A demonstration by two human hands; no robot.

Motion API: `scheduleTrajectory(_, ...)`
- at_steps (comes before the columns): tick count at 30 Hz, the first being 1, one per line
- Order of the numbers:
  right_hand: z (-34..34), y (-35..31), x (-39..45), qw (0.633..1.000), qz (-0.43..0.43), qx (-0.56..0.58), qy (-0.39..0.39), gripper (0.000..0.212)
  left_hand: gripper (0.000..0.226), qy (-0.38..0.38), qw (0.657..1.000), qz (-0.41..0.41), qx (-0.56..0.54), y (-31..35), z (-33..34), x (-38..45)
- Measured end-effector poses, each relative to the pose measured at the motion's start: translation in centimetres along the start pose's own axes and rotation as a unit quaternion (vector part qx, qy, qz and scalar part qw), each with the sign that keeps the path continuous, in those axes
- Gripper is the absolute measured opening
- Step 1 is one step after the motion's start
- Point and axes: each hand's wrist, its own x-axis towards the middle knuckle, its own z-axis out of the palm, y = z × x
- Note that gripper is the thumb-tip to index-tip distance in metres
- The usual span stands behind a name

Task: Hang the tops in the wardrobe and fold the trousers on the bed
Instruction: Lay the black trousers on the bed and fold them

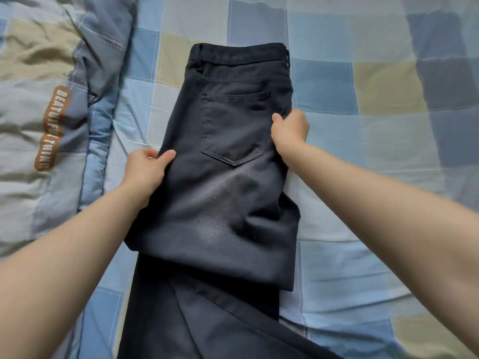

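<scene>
Black trousers (223, 193) lie on the bed with the waistband at the far end and a back pocket facing up. The upper part is folded over the legs, which run out of view at the bottom. My left hand (146, 168) grips the left edge of the folded part, thumb on top. At the right edge, beside the pocket, my right hand (290, 130) pinches the fabric, fingers curled round it.
The bed is covered by a checked sheet (375, 130) in blue, grey and beige. A crumpled quilt (46, 99) of the same pattern, with a brown printed label, lies bunched along the left side.
</scene>
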Motion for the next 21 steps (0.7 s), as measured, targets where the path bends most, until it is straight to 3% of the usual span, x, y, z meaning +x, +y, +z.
scheduleTrajectory(3, -1.6, -3.8, 0.5, 0.985, -0.144, -0.073, 0.062, 0.023, 0.023, 0.080, 0.990, 0.115, 0.021, 0.6, 0.8, 0.4)
scheduleTrajectory(5, -1.9, -5.3, 1.5, 0.984, -0.156, -0.080, 0.026, 0.028, 0.023, 0.103, 0.987, 0.119, 0.029, 0.9, 1.0, 0.8)
scheduleTrajectory(9, -2.5, -2.3, 3.4, 0.992, 0.024, 0.006, -0.123, 0.050, 0.036, 0.099, 0.993, 0.006, 0.070, -0.3, 1.0, 1.6)
scheduleTrajectory(12, -4.6, 2.2, -0.3, 0.989, 0.080, 0.080, -0.096, 0.023, 0.035, 0.079, 0.995, 0.012, 0.067, -0.4, 0.6, 0.4)
scheduleTrajectory(17, -7.8, 9.0, -8.8, 0.971, 0.199, 0.056, -0.121, 0.032, 0.035, 0.075, 0.978, 0.044, 0.189, -2.6, -1.4, -2.9)
scheduleTrajectory(21, -9.3, 8.9, -11.4, 0.938, 0.272, 0.089, -0.196, 0.033, 0.022, 0.008, 0.998, -0.021, 0.055, -3.8, -3.1, -4.4)
